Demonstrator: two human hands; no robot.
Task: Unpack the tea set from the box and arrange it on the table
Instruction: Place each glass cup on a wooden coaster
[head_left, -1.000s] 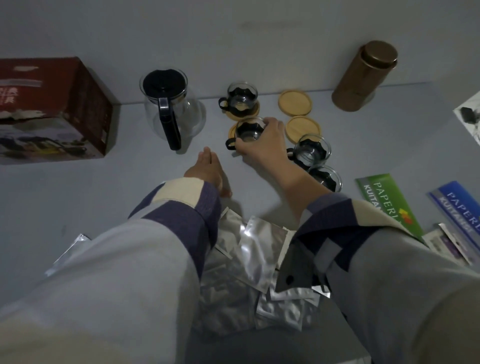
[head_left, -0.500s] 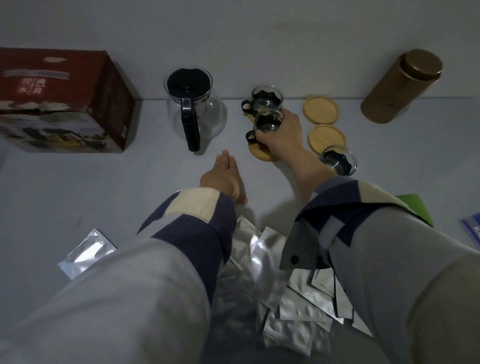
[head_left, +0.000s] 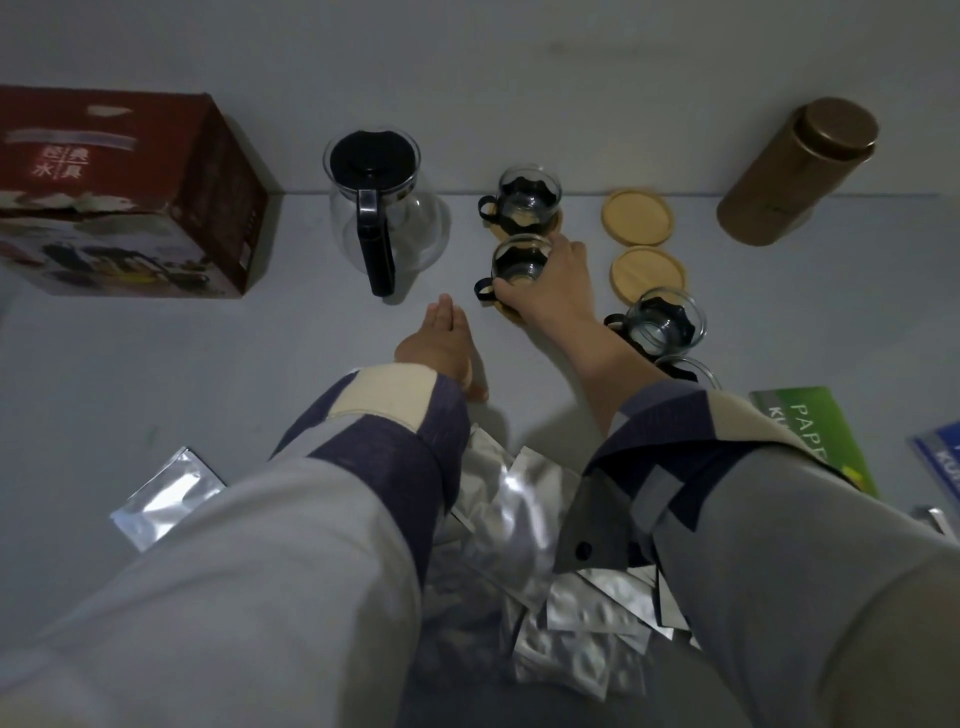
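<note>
The right hand (head_left: 548, 288) grips a small glass cup (head_left: 519, 262) with a black holder, its fingers curled round the cup from the right side. This cup stands over a wooden coaster (head_left: 511, 314), of which only the near edge shows under the hand; whether the cup already touches it cannot be told. The left hand (head_left: 441, 345) lies flat with straight fingers on the table (head_left: 156, 364), holding nothing, just in front of the glass teapot (head_left: 382, 208).

The teapot, with black lid and black handle, stands upright near the wall. To the right of the teapot a second cup (head_left: 527, 195) sits on its own coaster. Further right of the teapot are two bare coasters (head_left: 636, 215) and (head_left: 647, 270), then a third cup (head_left: 665, 319) near the right forearm, with another glass rim (head_left: 693, 366) partly hidden behind the sleeve. A brown round canister (head_left: 795, 171) stands far to the right of the teapot, by the wall. The red box (head_left: 124, 192) rests to the left of the teapot. Silver foil packets (head_left: 519, 519) lie in front of the teapot, between the two sleeves, and one packet (head_left: 166, 493) lies apart to the left.
</note>
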